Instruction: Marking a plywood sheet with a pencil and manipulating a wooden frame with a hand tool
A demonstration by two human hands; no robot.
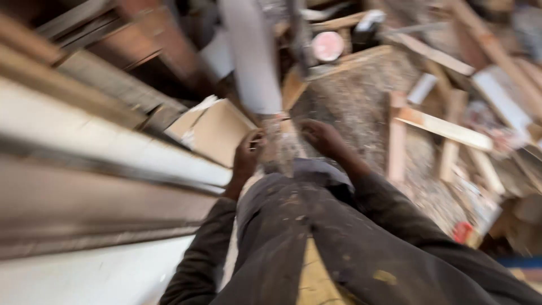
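Observation:
The view is blurred by motion. My left hand (248, 152) is curled, its fingertips at the left side of a dusty shoe or foot (278, 148) at the end of my raised leg in dark, dust-speckled trousers (293, 226). My right hand (320, 137) hovers just right of the same foot with fingers bent. Whether either hand grips anything cannot be told. A pale upright post (252, 56) rises just beyond the foot.
Long boards and panels (84, 141) run along the left. A cardboard-coloured sheet (217, 131) lies left of the hands. Sawdust covers the floor (361, 101), with scattered timber offcuts (443, 129) at right, a round pinkish lid (328, 46) farther away, and a small red object (462, 231).

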